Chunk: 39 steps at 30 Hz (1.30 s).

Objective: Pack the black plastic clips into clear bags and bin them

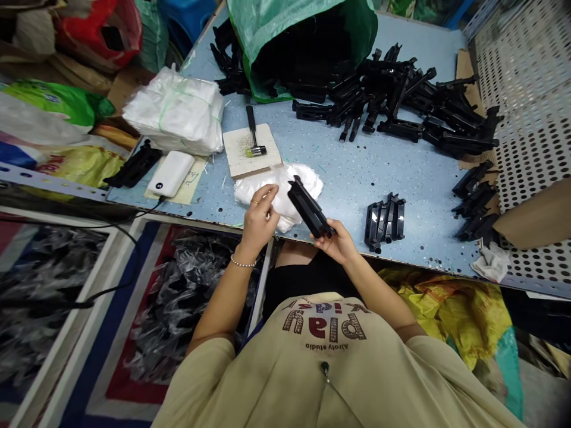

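A long black plastic part [307,207] is held at its lower end by my right hand [335,241], tilted up and to the left. Beside it, my left hand [261,217] is raised over the edge of a stack of thin white bags [303,178], its fingers bent and close together; whether it pinches anything is too small to tell. The black part overlaps the white bags in view. Behind them a small black-handled hammer [252,128] rests on a pale square board [236,163]. To the right, several black parts [384,223] stand side by side on the blue table [339,160].
A green sack [267,30] opens at the back, with a heap of black parts [401,101] beside it. Bundled white bags [176,113] and a white power bank [171,173] with a cable lie left. A perforated metal panel [530,119] borders the right. Below are bins of bagged parts [178,297].
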Each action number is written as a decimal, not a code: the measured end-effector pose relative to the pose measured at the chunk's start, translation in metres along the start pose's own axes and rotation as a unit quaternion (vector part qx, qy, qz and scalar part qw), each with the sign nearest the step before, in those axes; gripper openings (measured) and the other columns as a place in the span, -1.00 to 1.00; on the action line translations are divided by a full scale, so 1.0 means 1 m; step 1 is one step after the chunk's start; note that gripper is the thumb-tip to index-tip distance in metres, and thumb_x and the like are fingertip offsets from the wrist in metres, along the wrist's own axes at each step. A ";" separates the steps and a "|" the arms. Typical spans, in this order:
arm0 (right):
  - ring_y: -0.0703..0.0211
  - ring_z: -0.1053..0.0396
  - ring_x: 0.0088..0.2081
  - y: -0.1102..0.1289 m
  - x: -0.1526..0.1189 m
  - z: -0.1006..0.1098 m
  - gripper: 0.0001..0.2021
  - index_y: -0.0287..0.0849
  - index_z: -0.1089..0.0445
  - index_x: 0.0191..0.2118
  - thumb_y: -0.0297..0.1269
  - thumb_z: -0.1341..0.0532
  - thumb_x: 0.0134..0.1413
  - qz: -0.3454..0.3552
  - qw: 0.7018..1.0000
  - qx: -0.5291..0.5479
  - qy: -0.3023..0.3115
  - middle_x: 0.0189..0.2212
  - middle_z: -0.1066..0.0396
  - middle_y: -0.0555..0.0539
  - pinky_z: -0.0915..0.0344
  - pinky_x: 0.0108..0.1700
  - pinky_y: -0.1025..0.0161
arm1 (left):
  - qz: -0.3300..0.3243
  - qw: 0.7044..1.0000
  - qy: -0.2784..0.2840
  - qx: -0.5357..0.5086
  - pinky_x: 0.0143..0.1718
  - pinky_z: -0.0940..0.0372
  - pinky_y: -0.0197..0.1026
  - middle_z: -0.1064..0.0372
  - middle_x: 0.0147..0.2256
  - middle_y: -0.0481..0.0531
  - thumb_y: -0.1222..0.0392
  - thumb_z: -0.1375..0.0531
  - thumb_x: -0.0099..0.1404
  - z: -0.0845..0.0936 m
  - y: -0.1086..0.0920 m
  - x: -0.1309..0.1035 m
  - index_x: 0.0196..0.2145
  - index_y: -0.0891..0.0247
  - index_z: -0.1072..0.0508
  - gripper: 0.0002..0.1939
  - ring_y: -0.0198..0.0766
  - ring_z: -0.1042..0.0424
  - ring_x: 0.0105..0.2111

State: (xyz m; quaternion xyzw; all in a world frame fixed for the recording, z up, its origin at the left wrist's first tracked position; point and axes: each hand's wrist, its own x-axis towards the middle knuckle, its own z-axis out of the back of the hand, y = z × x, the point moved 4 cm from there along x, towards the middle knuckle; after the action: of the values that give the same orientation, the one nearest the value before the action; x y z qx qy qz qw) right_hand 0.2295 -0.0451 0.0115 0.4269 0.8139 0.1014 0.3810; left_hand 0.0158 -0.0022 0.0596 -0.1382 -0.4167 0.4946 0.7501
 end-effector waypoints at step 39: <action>0.38 -0.28 -0.50 0.000 -0.070 0.068 -0.64 -0.29 -0.44 0.02 -0.13 -0.36 0.26 0.058 0.862 0.397 0.310 -0.53 -0.37 0.09 -0.42 -0.51 0.64 | -0.066 0.979 0.179 -0.072 0.34 -0.39 0.00 -0.33 0.34 0.21 0.52 -0.04 0.31 -0.109 -0.046 0.020 0.37 0.25 -0.34 -0.30 -0.06 -0.38 0.33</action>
State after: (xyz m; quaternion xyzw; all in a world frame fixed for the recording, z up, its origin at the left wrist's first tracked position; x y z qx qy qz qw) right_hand 0.3016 -0.1103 0.0026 0.5350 0.8350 -0.0813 -0.0997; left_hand 0.1310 0.0153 0.0313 -0.2505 -0.3183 0.3796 0.8318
